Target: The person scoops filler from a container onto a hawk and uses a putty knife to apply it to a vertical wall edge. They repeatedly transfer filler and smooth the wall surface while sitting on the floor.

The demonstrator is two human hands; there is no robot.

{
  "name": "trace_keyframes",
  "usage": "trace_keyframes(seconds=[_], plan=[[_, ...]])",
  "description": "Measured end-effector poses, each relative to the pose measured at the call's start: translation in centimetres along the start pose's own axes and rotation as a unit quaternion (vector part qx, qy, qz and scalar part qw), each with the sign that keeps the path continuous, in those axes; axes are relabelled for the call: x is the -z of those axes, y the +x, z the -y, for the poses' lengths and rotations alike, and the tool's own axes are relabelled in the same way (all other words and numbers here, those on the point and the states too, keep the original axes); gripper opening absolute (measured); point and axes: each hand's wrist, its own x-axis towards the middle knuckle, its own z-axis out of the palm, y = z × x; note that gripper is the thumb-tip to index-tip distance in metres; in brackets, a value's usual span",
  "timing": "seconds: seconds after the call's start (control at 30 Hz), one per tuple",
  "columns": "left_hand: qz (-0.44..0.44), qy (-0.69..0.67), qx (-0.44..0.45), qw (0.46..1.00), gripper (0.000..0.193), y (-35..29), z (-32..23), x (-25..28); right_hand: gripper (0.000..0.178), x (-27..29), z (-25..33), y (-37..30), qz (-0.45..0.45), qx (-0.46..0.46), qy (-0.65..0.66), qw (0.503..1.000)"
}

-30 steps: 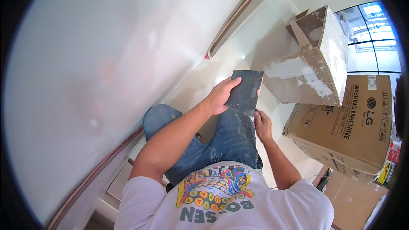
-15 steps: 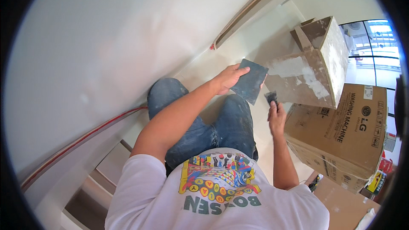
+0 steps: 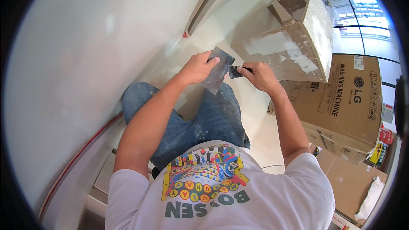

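Observation:
My left hand (image 3: 199,67) grips a flat dark grey rectangular plate (image 3: 218,71) by its left side, thumb on top and fingers behind it. The plate hangs tilted above my knees. In my right hand (image 3: 260,76) is a small dark putty knife (image 3: 234,72), its blade pointing left. The blade's edge is at the right side of the plate; whether they touch I cannot tell. My fingers hide most of the knife's handle.
A pale wall (image 3: 85,59) rises on my left, with a red-edged strip (image 3: 76,153) along it. To the right, a putty-smeared wooden box (image 3: 277,51) stands by a large cardboard carton (image 3: 341,102). Cans (image 3: 385,135) and a flat brown board (image 3: 345,179) lie beyond.
My right hand has risen and moved left, bringing the putty knife to the plate's edge. My left hand and the plate have shifted left as the whole view turned.

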Motion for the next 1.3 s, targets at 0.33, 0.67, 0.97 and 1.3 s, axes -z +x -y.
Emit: trace_keyframes(seconds=[0.33, 0.67, 0.97, 1.3], plan=[[0.142, 0.301, 0.063, 0.941, 0.032, 0.1, 3.0, 2.1, 0.030, -11.1, -3.5, 10.6, -0.156, 0.001, 0.000, 0.988], [0.177, 0.238, 0.102, 0.949, 0.031, 0.3, 2.1, 2.6, 0.030, -18.8, -3.6, 25.0, -0.162, 0.094, -0.137, 0.973], [0.177, 0.206, 0.126, 0.954, 0.030, 0.8, 1.7, 2.6, 0.030, -17.7, -4.8, 25.3, -0.104, 0.030, -0.136, 0.985], [0.034, 0.183, 0.089, 0.978, 0.036, 1.5, 3.3, 3.0, 0.041, -15.7, -6.5, 20.4, -0.056, -0.043, 0.228, 0.971]])
